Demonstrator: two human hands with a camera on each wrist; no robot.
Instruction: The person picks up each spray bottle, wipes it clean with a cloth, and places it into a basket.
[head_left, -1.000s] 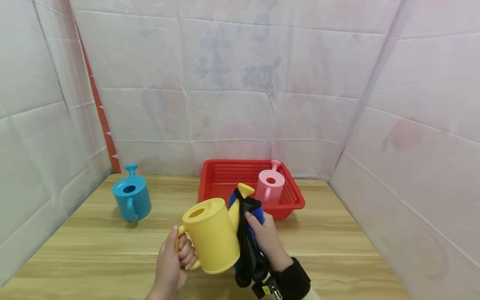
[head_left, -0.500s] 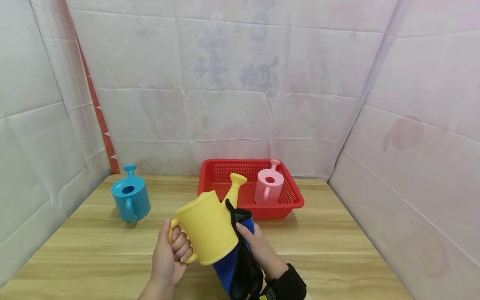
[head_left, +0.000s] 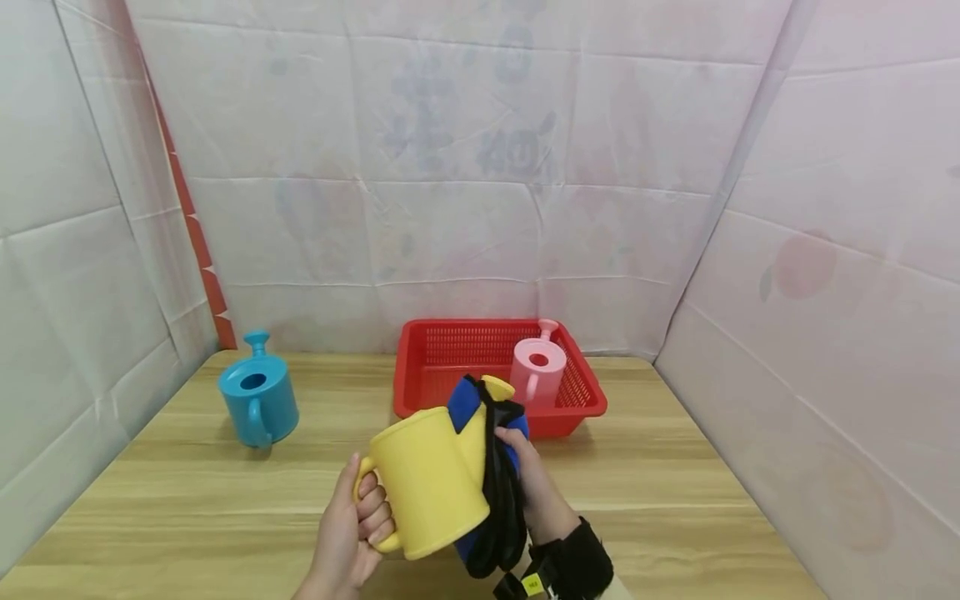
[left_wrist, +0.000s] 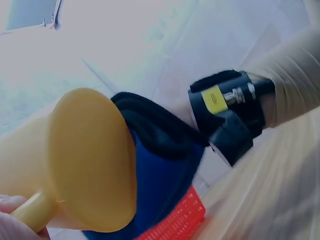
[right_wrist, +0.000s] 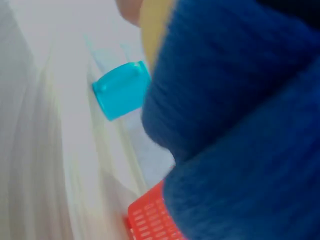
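A yellow watering can (head_left: 427,483) is held tilted above the table, its base toward the lower right in the head view. My left hand (head_left: 352,525) grips its handle, fingers curled round it. A blue plush cloth with black edging (head_left: 504,500) is folded about the spout side of the can. My right hand (head_left: 536,483) holds that cloth, thumb on its near face; its other fingers are hidden. In the right wrist view the blue cloth (right_wrist: 240,100) fills most of the picture. The left wrist view shows the can's round base (left_wrist: 92,160) close up.
A red basket (head_left: 450,330) stands at the back of the wooden table (head_left: 187,517), with a pink watering can (head_left: 537,367) inside at its right. A blue watering can (head_left: 258,404) stands at the left. Pale sheets (head_left: 450,225) hang round the back and sides.
The yellow can first swung up and left, baring its spout, then came back down and right. The cloth dropped along the spout side, then rose round the spout again. Both hands kept their hold.
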